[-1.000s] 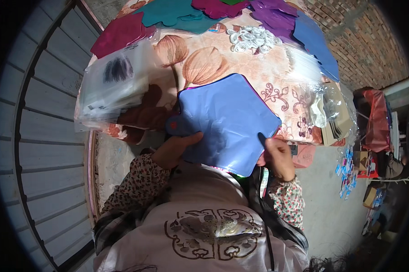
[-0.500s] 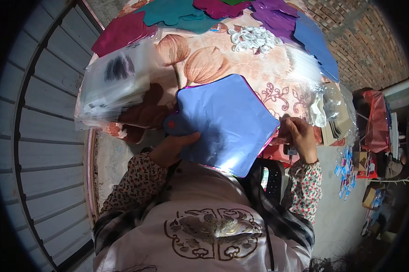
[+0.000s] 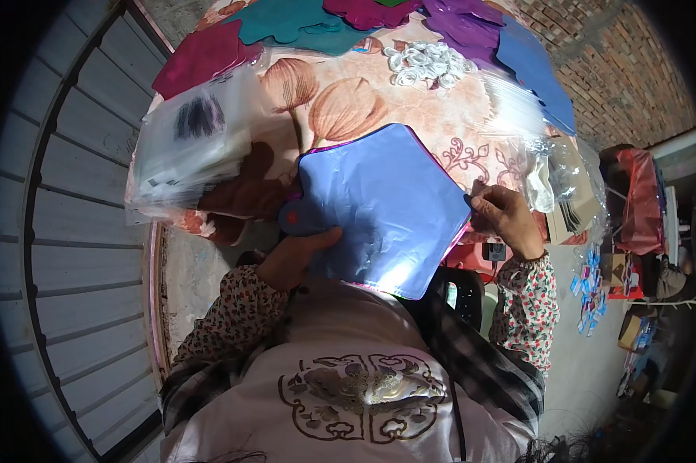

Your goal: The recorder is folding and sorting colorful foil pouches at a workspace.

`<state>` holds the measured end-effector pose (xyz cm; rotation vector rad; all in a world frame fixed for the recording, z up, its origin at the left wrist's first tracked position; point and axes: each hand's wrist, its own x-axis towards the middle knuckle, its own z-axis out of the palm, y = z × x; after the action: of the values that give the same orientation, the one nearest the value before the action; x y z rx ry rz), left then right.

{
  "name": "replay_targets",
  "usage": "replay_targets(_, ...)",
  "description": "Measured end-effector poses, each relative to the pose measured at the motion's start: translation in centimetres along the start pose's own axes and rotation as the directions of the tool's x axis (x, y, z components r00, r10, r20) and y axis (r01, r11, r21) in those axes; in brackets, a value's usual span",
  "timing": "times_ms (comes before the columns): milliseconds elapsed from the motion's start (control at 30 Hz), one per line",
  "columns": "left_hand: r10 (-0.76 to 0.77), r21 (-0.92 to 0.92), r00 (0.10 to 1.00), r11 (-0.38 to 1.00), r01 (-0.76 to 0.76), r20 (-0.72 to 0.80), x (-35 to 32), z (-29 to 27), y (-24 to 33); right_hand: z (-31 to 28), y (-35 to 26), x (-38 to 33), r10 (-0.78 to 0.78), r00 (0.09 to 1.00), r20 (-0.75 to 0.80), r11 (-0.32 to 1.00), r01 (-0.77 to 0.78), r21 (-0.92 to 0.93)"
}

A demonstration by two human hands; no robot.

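A stack of flat, shiny star-shaped foil balloons (image 3: 379,208), blue on top with magenta and green edges showing beneath, lies over the near edge of the table. My left hand (image 3: 298,255) grips its left side, thumb on top and fingers hidden underneath. By the left point, a rounded tab bears a small red spot. At the right point, the fingertips of my right hand (image 3: 510,220) are pinched together on the edge of the top blue balloon.
Clear plastic bags (image 3: 197,139) are piled at the table's left. White ribbon coils (image 3: 425,63) sit farther back, among teal, purple and magenta foil sheets. Thin white sticks (image 3: 510,108) and brown cards (image 3: 568,193) lie at the right. Blue packets (image 3: 589,293) are scattered on the floor.
My right hand has shifted slightly, its fingers now closer to the right point of the blue balloon. The left hand keeps its grip and the stack has barely moved.
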<state>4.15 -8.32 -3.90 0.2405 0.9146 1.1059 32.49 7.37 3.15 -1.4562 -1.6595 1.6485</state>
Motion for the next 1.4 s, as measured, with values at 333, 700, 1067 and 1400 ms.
replay_targets(333,0.123,0.321,0.992,0.939,-0.126,0.031,-1.5,1.9,0.4,0.9,0.6,0.1,-0.186,0.972,-0.145,0.947,0.138,-0.290)
replay_targets(700,0.179,0.350,0.984,0.922,-0.167,-0.003,-1.5,2.1,-0.5,0.8,1.9,0.4,-0.286,0.940,-0.185,0.889,0.188,-0.418)
replay_targets(1067,0.035,0.213,0.999,0.976,-0.039,0.025,0.5,-2.8,-3.0,1.0,3.2,0.1,-0.399,0.893,-0.211,0.798,0.224,-0.559)
replay_targets(1400,0.241,0.172,0.970,0.955,-0.240,0.019,-1.4,2.2,-1.2,0.9,1.5,-0.3,-0.251,0.962,-0.109,0.880,0.180,-0.440)
